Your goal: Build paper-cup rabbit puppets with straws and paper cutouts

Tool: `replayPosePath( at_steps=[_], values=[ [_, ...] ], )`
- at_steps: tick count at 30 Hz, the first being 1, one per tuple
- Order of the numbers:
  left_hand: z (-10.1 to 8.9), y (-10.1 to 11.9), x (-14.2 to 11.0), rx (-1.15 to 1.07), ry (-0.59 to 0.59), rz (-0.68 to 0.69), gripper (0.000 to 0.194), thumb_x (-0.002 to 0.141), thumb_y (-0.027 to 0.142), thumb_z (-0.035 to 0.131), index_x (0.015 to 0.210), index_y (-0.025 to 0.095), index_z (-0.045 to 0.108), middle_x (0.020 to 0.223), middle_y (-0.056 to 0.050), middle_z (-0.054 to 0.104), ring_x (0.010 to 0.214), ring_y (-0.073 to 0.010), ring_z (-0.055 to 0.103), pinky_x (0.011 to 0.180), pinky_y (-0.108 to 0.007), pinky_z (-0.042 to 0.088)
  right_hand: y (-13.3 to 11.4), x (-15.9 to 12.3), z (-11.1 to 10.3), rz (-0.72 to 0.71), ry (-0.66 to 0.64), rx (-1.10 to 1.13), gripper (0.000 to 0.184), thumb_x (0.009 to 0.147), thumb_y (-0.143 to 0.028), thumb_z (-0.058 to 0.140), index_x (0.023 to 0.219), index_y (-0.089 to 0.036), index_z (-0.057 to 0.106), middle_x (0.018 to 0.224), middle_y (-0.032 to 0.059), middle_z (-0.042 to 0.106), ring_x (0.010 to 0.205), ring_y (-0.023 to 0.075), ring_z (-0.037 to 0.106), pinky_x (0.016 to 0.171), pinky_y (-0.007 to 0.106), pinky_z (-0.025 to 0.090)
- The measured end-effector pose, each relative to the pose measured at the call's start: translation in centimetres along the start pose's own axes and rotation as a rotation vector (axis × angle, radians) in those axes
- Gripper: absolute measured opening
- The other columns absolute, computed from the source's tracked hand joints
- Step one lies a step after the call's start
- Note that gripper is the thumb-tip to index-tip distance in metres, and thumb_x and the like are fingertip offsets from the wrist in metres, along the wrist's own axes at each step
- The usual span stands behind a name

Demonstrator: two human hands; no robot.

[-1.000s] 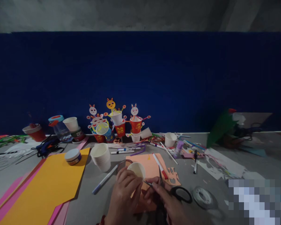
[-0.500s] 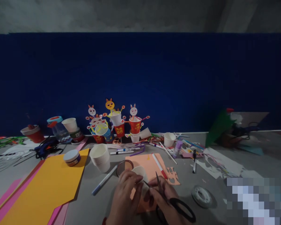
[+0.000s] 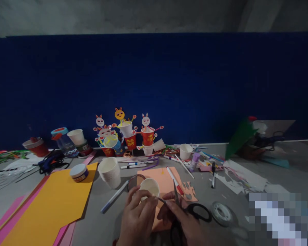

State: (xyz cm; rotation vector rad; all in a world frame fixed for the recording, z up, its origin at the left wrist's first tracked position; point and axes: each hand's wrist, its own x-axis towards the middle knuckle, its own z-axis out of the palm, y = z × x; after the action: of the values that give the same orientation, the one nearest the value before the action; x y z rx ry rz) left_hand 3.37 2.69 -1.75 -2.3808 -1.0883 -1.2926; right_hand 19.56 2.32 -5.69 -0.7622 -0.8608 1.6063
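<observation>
One head-worn camera faces forward and down over the hands [image 3: 138, 212]

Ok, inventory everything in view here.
small paper cup: one, white, front centre
metal scissors: one, black handles, front centre
flat paper sheet: one, peach, front centre
slim marker: one, white and red, centre
stacked paper cups: uncounted, white, left of centre
large card sheet: one, yellow, left
round jar: one, white lid, on that card
tape roll: one, whitish, front right
paper rabbit figures: several, multicoloured, back centre
loose paper cups: several, white, back
clear jar: one, blue top, back left
pens and clutter: uncounted, mixed, back and sides
wall panel: one, blue, behind
tabletop: one, grey, underneath
left hand: one, bare, holding small cup
right hand: one, bare, holding scissors
</observation>
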Motion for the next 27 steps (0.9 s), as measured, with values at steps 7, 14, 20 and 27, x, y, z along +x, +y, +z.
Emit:
replayPosePath(
  at_steps=[7,14,20,27],
  values=[
    [0.9,-0.9,-0.9,-0.157,-0.025,-0.22,0.009,0.091,0.015,0.063,0.09,0.023,0.063,0.083,-0.001,0.069,0.082,-0.0201,0.064,0.077,-0.032,0.048,-0.9,-0.5,0.8,-0.073,0.055,-0.215,0.044,0.08,-0.063,0.072,0.093,-0.022,0.064,0.072,0.0015,0.075,0.063,0.0185,0.067,0.066,0.031,0.051],
    [0.5,-0.8,-0.4,-0.306,-0.059,-0.267,0.01,0.092,0.015,0.059,0.09,0.025,0.059,0.083,0.0,0.066,0.08,-0.019,0.064,0.077,-0.032,0.049,-1.0,-0.6,0.7,-0.098,0.034,-0.461,0.05,0.085,-0.069,0.062,0.095,-0.02,0.063,0.08,0.0059,0.078,0.065,0.0184,0.068,0.064,0.029,0.05],
    [0.1,-0.6,-0.3,-0.166,-0.096,-0.234,0.018,0.086,0.009,0.056,0.095,0.024,0.057,0.084,0.001,0.069,0.083,-0.0214,0.067,0.098,-0.046,0.039,-1.3,-0.4,0.0,-0.089,-0.055,-0.673,0.045,0.09,-0.066,0.055,0.094,-0.022,0.064,0.084,0.0064,0.081,0.069,0.0218,0.075,0.064,0.03,0.053],
    [0.6,-0.9,-0.5,-0.195,-0.038,-0.181,0.02,0.087,0.007,0.059,0.092,0.025,0.058,0.083,0.003,0.072,0.08,-0.0179,0.069,0.088,-0.036,0.045,-1.0,-0.5,0.3,-0.109,-0.006,-0.486,0.046,0.087,-0.068,0.059,0.09,-0.022,0.063,0.08,0.0054,0.079,0.065,0.0191,0.071,0.062,0.029,0.052]
  ],
)
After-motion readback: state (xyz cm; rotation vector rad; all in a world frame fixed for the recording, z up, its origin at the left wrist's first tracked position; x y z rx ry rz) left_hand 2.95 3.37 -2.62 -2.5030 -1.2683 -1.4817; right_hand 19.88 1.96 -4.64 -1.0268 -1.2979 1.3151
